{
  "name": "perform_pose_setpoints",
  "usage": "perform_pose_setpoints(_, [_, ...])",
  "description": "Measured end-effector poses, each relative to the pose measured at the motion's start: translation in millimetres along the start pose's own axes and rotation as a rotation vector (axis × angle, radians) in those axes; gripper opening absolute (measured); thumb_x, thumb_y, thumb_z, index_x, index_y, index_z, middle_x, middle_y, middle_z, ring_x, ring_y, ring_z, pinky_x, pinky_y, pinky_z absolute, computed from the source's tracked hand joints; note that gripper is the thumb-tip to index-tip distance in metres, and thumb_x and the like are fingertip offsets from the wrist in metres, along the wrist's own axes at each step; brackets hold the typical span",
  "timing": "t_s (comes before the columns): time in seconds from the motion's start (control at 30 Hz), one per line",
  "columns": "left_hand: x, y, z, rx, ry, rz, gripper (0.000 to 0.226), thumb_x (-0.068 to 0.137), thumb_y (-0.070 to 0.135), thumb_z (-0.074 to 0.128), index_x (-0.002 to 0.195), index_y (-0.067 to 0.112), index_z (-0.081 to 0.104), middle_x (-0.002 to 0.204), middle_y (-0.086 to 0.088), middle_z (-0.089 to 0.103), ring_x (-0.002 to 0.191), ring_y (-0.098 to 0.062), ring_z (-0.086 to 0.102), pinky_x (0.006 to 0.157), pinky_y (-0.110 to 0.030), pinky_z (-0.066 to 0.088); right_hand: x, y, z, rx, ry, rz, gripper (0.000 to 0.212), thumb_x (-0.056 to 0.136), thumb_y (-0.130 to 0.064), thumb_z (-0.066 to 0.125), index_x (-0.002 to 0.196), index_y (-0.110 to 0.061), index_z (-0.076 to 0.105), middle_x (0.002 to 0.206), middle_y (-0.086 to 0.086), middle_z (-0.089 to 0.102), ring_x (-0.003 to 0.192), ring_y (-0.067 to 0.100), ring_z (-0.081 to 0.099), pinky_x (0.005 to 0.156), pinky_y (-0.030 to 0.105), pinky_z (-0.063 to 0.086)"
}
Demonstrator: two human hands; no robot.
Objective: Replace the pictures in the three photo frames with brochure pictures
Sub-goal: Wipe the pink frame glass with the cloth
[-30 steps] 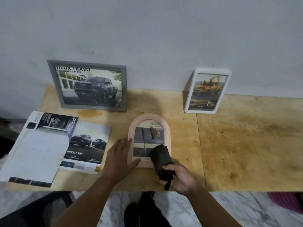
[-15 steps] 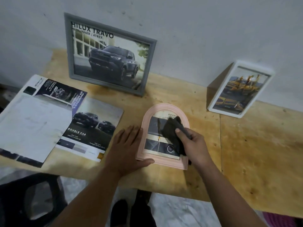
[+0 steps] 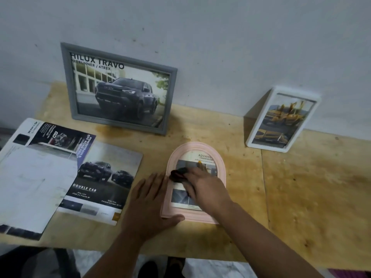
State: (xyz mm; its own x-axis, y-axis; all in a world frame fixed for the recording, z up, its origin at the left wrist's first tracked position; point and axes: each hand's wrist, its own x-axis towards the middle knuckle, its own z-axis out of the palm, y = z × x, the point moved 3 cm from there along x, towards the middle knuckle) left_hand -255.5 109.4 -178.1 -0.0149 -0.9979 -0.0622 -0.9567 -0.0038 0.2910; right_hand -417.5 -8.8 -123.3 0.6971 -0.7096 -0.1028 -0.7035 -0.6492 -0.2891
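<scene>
Pinched under the fingers of the right hand (image 3: 202, 189), a small dark cloth (image 3: 178, 174) presses on the glass of the pink arched photo frame (image 3: 221, 173), which lies flat on the pale plywood table (image 3: 301, 197). That hand's fingers curl round the cloth, whose dark end pokes out toward the frame's left edge. Just left of the grip, the left hand (image 3: 148, 205) lies flat with fingers straight, holding nothing, its thumb laid along the frame's bottom edge and its fingertips against the left side, bracing the frame.

Behind the glass a brochure picture already shows, with grey panels and the letters "ADVANC" near the arch. So the step in hand looks like wiping the glass of the last frame, not swapping its picture.

Further out, beyond the grip and to the left, a grey rectangular frame (image 3: 120, 91) with a dark pickup picture leans against the white wall (image 3: 220, 37). Beyond and to the right, a white rectangular frame (image 3: 281, 119) with a yellow vehicle picture leans there too. Well to the left of the hands lie loose brochure sheets (image 3: 60, 173), one marked "DOUBLE CAB".

All three frames seem filled, so the task is nearly done. The next move probably calls for finishing the wipe while the left hand stops the frame sliding, then lifting the frame by its edges, fingers off the glass, and standing it up by the wall between the other two
</scene>
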Motion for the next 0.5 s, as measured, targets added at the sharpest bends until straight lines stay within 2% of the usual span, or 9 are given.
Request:
perform_pose_setpoints(0.1, [1,0,0,-0.01,0.017,0.005,0.118,0.078,0.095,0.045,0.155,0.006,0.043,0.163,-0.013,0.04,0.154,-0.03,0.032,0.122,-0.053,0.028,-29,-8,0,0.053,-0.106,-0.068,0.036,0.1,-0.037,0.043,0.125,-0.025,0.066,0.122,-0.005,0.063,0.099,0.023,0.068,0.069,0.037,0.059])
perform_pose_setpoints(0.2, [2,0,-1,-0.004,0.024,0.009,0.117,0.078,0.095,0.045,0.155,0.006,0.044,0.162,-0.013,0.041,0.153,-0.03,0.033,0.122,-0.052,0.027,-20,-1,-21,0.247,-0.215,-0.025,0.029,0.101,-0.035,0.05,0.122,-0.027,0.068,0.113,-0.005,0.066,0.096,0.019,0.066,0.075,0.037,0.055])
perform_pose_setpoints(0.27, [2,-1,-2,-0.012,0.031,0.014,0.117,0.078,0.094,0.046,0.155,0.006,0.043,0.162,-0.013,0.041,0.153,-0.031,0.034,0.122,-0.052,0.027,2,9,-37,0.336,-0.152,0.05,0.022,0.1,-0.033,0.056,0.117,-0.027,0.069,0.102,-0.002,0.068,0.091,0.02,0.065,0.073,0.036,0.052])
perform_pose_setpoints(0.37, [2,-2,-2,-0.015,0.03,0.014,0.118,0.078,0.095,0.046,0.156,0.006,0.041,0.163,-0.013,0.04,0.154,-0.031,0.033,0.121,-0.054,0.029,35,26,-45,0.18,0.079,0.071,0.032,0.099,-0.035,0.055,0.129,-0.03,0.066,0.119,-0.003,0.067,0.101,0.022,0.063,0.075,0.036,0.054])
perform_pose_setpoints(0.43, [2,-1,-1,-0.013,0.035,0.016,0.118,0.078,0.095,0.045,0.156,0.006,0.042,0.163,-0.013,0.04,0.154,-0.031,0.033,0.121,-0.054,0.029,47,28,-28,-0.036,0.05,0.05,0.034,0.1,-0.036,0.053,0.131,-0.028,0.065,0.131,-0.002,0.062,0.109,0.027,0.061,0.075,0.038,0.055])
perform_pose_setpoints(0.5, [2,-1,-1,-0.011,0.043,0.02,0.118,0.078,0.095,0.045,0.155,0.006,0.043,0.162,-0.013,0.042,0.153,-0.031,0.035,0.121,-0.053,0.029,44,24,-6,-0.204,-0.052,0.001,0.03,0.099,-0.035,0.055,0.125,-0.023,0.067,0.132,0.001,0.058,0.107,0.031,0.059,0.067,0.038,0.053])
